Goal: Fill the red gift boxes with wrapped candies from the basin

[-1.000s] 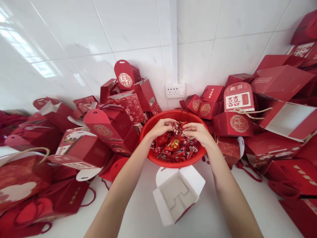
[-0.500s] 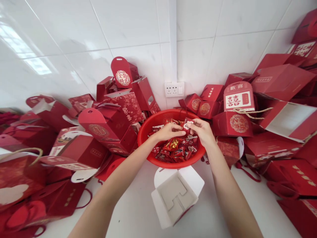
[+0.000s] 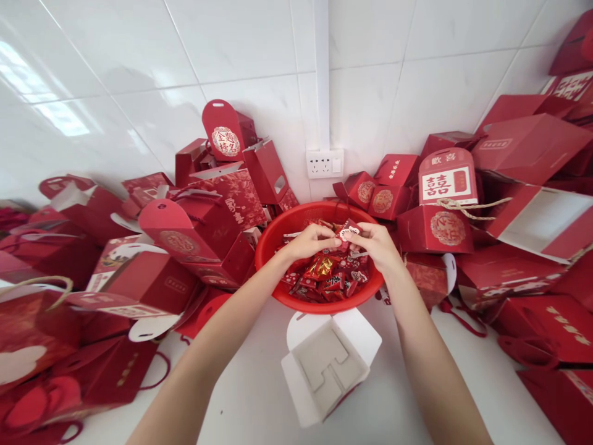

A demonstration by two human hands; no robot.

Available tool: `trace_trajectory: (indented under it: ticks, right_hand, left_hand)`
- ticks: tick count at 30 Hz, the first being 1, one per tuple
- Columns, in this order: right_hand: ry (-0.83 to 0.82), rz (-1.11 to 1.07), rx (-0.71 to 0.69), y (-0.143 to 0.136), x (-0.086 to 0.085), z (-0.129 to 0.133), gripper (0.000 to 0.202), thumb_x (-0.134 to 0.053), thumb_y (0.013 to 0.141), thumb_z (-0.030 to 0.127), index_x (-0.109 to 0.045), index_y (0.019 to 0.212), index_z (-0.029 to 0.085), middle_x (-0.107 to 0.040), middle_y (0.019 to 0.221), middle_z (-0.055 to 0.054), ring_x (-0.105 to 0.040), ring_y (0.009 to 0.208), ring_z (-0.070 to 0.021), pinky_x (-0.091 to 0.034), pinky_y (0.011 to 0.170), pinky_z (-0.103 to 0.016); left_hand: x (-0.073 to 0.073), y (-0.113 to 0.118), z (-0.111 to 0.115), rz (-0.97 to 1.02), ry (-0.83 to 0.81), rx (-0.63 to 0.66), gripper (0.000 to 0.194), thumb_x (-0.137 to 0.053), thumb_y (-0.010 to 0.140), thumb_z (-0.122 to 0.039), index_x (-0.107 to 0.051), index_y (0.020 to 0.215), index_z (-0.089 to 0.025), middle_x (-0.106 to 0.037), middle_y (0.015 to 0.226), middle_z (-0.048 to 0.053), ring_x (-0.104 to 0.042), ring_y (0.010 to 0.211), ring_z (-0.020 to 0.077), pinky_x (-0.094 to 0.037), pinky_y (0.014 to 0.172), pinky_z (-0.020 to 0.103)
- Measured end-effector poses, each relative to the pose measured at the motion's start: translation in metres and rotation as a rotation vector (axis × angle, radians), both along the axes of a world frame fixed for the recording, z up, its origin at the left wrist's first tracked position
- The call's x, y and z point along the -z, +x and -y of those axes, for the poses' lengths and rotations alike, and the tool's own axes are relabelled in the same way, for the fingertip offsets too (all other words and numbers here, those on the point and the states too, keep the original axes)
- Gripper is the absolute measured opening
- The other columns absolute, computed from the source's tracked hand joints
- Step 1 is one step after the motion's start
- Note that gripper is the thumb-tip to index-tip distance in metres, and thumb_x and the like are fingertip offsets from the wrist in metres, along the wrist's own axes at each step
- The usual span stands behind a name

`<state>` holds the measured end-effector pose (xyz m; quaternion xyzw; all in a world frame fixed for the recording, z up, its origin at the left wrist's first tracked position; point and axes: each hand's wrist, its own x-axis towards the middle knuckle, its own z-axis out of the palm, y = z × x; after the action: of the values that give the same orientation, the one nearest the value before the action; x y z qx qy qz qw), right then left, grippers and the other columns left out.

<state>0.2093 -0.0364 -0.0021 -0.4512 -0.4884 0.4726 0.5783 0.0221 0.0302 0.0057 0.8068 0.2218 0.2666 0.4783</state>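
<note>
A red plastic basket stands by the wall, holding many wrapped candies, one of them gold. Over it, my right hand pinches a red candy packet with a white printed patch. The fingers of my left hand are closed at the same packet's left edge, so both hands touch it. In front of the basket an open box lies with its white flaps spread and its pale inside facing up; nothing shows in it.
Red gift boxes are piled on the left and on the right, some with cord handles. A socket is on the tiled wall behind the basket. The white tabletop shows around the open box.
My left hand has shifted slightly, its fingers now closer against the packet. The packet is turned a little, with its white patch showing more. The whole view has moved slightly.
</note>
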Motion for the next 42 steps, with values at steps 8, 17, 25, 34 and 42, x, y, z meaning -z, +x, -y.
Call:
trace_trajectory:
  ticks: [8, 17, 25, 34, 42]
  right_hand:
    - [-0.002, 0.034, -0.008, 0.0, 0.002, -0.001, 0.043, -0.091, 0.053, 0.053, -0.072, 0.072, 0.019, -0.067, 0.063, 0.0, -0.057, 0.057, -0.017, -0.044, 0.058, -0.031]
    - [0.039, 0.064, 0.026, -0.002, 0.002, -0.001, 0.037, -0.089, 0.054, 0.047, -0.064, 0.062, 0.02, -0.062, 0.062, 0.002, -0.054, 0.06, -0.0153, -0.042, 0.06, -0.029]
    - [0.058, 0.076, 0.177, -0.001, 0.008, -0.005, 0.031, -0.081, 0.061, 0.045, -0.062, 0.068, 0.021, -0.063, 0.065, 0.002, -0.054, 0.061, -0.0159, -0.043, 0.06, -0.03]
    - [0.046, 0.125, 0.257, 0.003, 0.015, -0.009, 0.02, -0.079, 0.061, 0.035, -0.066, 0.064, 0.02, -0.062, 0.061, 0.002, -0.055, 0.063, -0.0173, -0.044, 0.064, -0.031]
    - [0.048, 0.051, 0.284, 0.001, 0.013, -0.009, 0.027, -0.078, 0.062, 0.042, -0.062, 0.067, 0.021, -0.062, 0.065, 0.002, -0.053, 0.062, -0.0155, -0.044, 0.062, -0.03]
  left_hand:
    - [-0.001, 0.001, 0.002, 0.006, 0.061, -0.011, 0.045, -0.071, 0.083, -0.054, -0.071, 0.071, -0.011, -0.061, 0.067, 0.001, -0.051, 0.065, 0.0129, -0.04, 0.066, 0.027]
    - [-0.002, 0.001, 0.002, 0.007, 0.098, -0.03, 0.047, -0.071, 0.082, -0.055, -0.068, 0.063, -0.012, -0.056, 0.061, -0.001, -0.047, 0.061, 0.0116, -0.038, 0.061, 0.026]
    - [0.01, 0.005, -0.01, -0.072, 0.18, -0.246, 0.029, -0.064, 0.088, -0.036, -0.077, 0.104, -0.015, -0.078, 0.106, 0.008, -0.07, 0.095, 0.0223, -0.054, 0.087, 0.032]
    - [0.022, 0.006, -0.011, -0.575, 0.588, -0.209, 0.038, -0.067, 0.075, -0.01, -0.076, 0.11, -0.019, -0.069, 0.117, 0.011, -0.062, 0.114, 0.0309, -0.047, 0.105, 0.044]
    - [0.019, 0.012, 0.0, -0.814, 0.645, -0.225, 0.035, -0.062, 0.086, -0.017, -0.076, 0.119, -0.018, -0.063, 0.108, 0.016, -0.061, 0.106, 0.0334, -0.049, 0.091, 0.043]
